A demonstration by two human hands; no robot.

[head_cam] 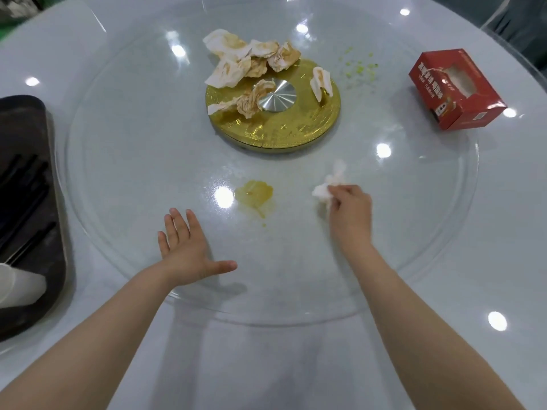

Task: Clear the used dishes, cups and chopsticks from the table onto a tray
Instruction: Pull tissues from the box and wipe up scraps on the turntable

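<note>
A dark tray [56, 202] sits at the left edge of the table with black chopsticks [26, 196] and a white paper cup [20, 288] lying in it. My left hand [186, 250] rests flat with spread fingers on the glass turntable [133, 149]. My right hand [349, 214] grips a crumpled white tissue [328, 187] against the glass, to the right of a yellow sauce spill [256, 195].
Several stained, crumpled tissues [248, 60] lie around the gold turntable hub [296, 125] at the centre. A red tissue box [455, 90] stands at the right. Green crumbs [358, 66] are scattered behind the hub.
</note>
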